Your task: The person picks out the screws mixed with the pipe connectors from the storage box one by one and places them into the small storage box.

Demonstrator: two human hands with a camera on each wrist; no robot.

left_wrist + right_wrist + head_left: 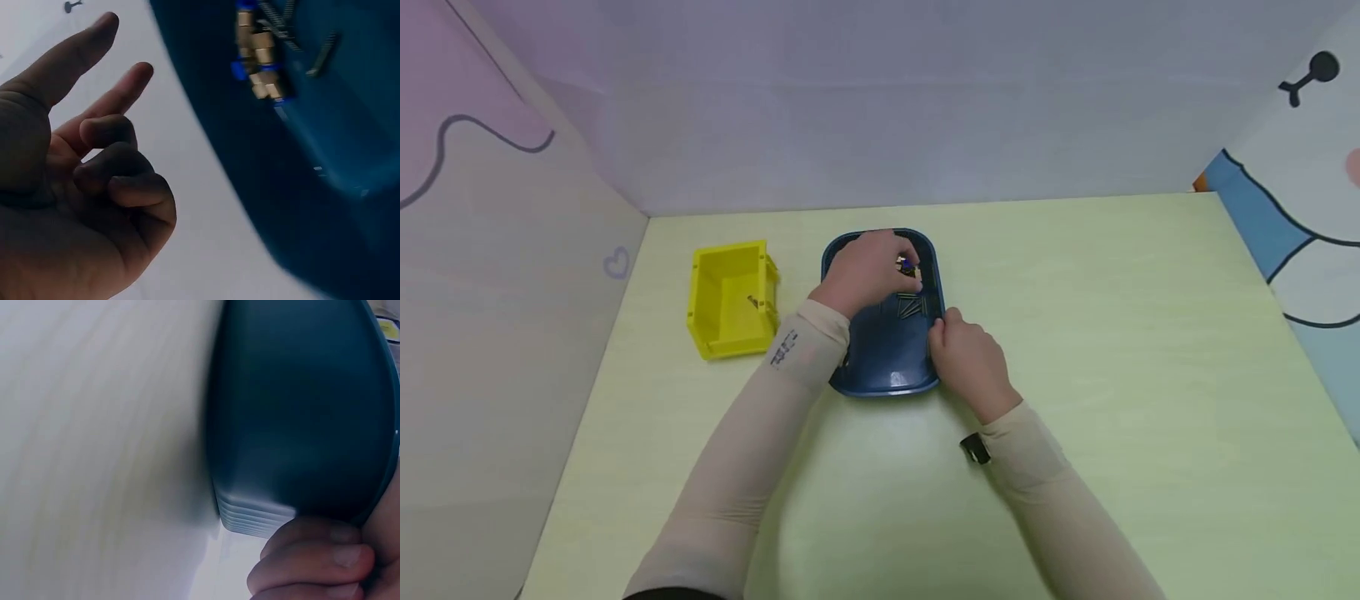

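Observation:
A dark blue plastic tray [887, 354] sits on the table with its long side pointing away from me. My left hand [865, 271] reaches over its far half, thumb and index finger spread apart. In the left wrist view, those two fingers are extended with a gap between them, and the other fingers curl toward the palm. Brass fittings with blue ends [259, 56] lie in a cluster in the tray, beside several screws [910, 308]. My right hand [972, 358] grips the tray's right rim, its fingers [312, 559] curled at the edge.
Left of the tray stands a yellow bin [722, 292] holding a few small screws [752, 301]. Printed panels border the pale table [1112, 333] at the back and both sides. A black device [975, 448] is at my right wrist.

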